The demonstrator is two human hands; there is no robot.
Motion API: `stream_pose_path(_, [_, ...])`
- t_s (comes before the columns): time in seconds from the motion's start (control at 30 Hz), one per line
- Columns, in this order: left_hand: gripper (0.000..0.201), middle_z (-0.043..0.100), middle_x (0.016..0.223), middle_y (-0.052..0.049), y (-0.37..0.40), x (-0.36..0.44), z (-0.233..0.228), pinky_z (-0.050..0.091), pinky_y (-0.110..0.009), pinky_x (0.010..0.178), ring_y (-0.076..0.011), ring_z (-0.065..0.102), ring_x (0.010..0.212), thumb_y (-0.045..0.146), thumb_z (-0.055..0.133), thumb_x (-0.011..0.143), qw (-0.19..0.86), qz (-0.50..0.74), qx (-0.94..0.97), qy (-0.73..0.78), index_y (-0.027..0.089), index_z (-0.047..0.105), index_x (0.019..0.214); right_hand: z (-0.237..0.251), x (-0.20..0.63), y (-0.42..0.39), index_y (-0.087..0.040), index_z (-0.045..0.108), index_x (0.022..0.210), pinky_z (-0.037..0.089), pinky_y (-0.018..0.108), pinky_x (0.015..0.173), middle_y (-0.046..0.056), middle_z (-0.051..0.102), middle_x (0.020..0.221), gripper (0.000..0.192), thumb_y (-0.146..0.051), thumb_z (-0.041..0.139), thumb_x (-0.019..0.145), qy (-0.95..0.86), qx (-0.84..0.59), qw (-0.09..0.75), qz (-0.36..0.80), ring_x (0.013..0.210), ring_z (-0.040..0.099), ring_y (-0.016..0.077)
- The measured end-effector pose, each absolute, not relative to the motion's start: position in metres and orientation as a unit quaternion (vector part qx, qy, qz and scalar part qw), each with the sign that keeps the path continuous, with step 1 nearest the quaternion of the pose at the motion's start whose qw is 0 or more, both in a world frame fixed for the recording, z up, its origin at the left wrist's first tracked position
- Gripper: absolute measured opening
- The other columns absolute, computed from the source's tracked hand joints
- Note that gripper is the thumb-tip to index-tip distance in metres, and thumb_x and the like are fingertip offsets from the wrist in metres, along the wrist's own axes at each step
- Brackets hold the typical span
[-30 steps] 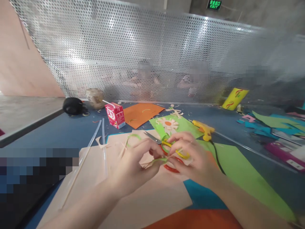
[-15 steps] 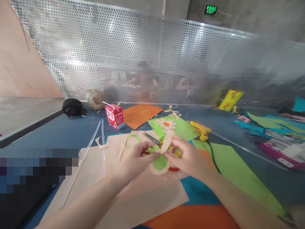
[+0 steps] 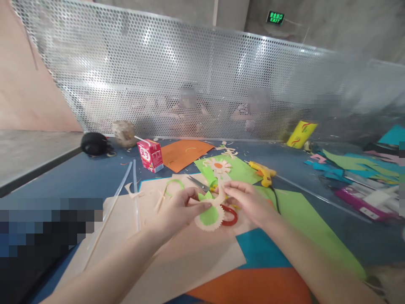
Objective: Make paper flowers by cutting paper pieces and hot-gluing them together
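- Left hand (image 3: 180,209) pinched the fringed cutout (image 3: 209,215) with its green centre, mid-table (image 3: 79,177) over the beige sheet (image 3: 177,261).
- Right hand (image 3: 249,202) fingers closed on the cutout's strip.
- Scissors (image 3: 202,184) lay just behind, glue gun (image 3: 262,172) further right.
- A finished flower (image 3: 219,165) sat on green paper; this one looked part-assembled.
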State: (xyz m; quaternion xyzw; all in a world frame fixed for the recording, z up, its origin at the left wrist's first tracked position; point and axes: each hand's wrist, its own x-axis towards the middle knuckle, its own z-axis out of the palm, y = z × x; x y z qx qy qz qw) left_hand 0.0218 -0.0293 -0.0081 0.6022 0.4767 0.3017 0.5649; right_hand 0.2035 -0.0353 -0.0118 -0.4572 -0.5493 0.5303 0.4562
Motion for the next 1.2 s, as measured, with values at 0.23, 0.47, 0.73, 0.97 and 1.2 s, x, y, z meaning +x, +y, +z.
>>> stream_pose_path(0.23, [0.028,0.041,0.052,0.007,-0.031,0.020,-0.007,0.023,-0.019,0.043,-0.0071,0.035,0.047,0.043,0.064,0.066,0.593,0.324,0.586,0.447,0.018,0.054,0.077,-0.008,0.202,-0.037,-0.017,0.058,0.069,0.041,0.024,0.057,-0.002,0.056,0.064,0.020,-0.034,0.049,0.079,-0.596,-0.519,0.407,0.457,0.059,0.053,0.0109])
stream_pose_path(0.47, [0.039,0.039,0.056,0.004,-0.027,0.019,-0.011,0.029,-0.019,0.044,-0.0066,0.039,0.051,0.042,0.061,0.070,0.576,0.410,0.572,0.416,0.015,0.039,0.051,-0.006,0.198,-0.041,-0.019,0.053,0.086,0.047,0.027,0.060,0.005,0.059,0.092,0.012,-0.025,0.054,0.076,-0.666,-0.547,0.473,0.185,0.071,0.057,0.0145])
stream_pose_path(0.73, [0.037,0.043,0.059,0.003,-0.026,0.018,-0.011,0.036,-0.020,0.042,-0.0087,0.046,0.052,0.042,0.058,0.072,0.537,0.421,0.595,0.425,0.015,0.043,0.051,-0.002,0.200,-0.046,-0.020,0.060,0.076,0.049,0.032,0.072,0.004,0.062,0.084,0.010,-0.017,0.051,0.079,-0.743,-0.459,0.487,-0.014,0.080,0.058,0.0169])
stream_pose_path(0.97, [0.037,0.045,0.060,0.002,-0.029,0.019,-0.007,0.034,-0.020,0.042,-0.0096,0.047,0.053,0.043,0.057,0.071,0.468,0.419,0.626,0.463,0.016,0.043,0.049,-0.009,0.194,-0.047,-0.020,0.056,0.095,0.053,0.029,0.069,0.005,0.063,0.090,0.019,-0.022,0.056,0.076,-0.739,-0.468,0.445,0.193,0.084,0.061,0.0168])
stream_pose_path(1.2, [0.028,0.043,0.057,0.004,-0.027,0.019,-0.012,0.031,-0.020,0.039,-0.0095,0.045,0.050,0.043,0.057,0.071,0.467,0.400,0.651,0.446,0.018,0.049,0.064,-0.005,0.192,-0.047,-0.019,0.056,0.095,0.054,0.028,0.072,0.005,0.064,0.094,0.019,-0.023,0.055,0.076,-0.674,-0.463,0.441,0.370,0.085,0.063,0.0154])
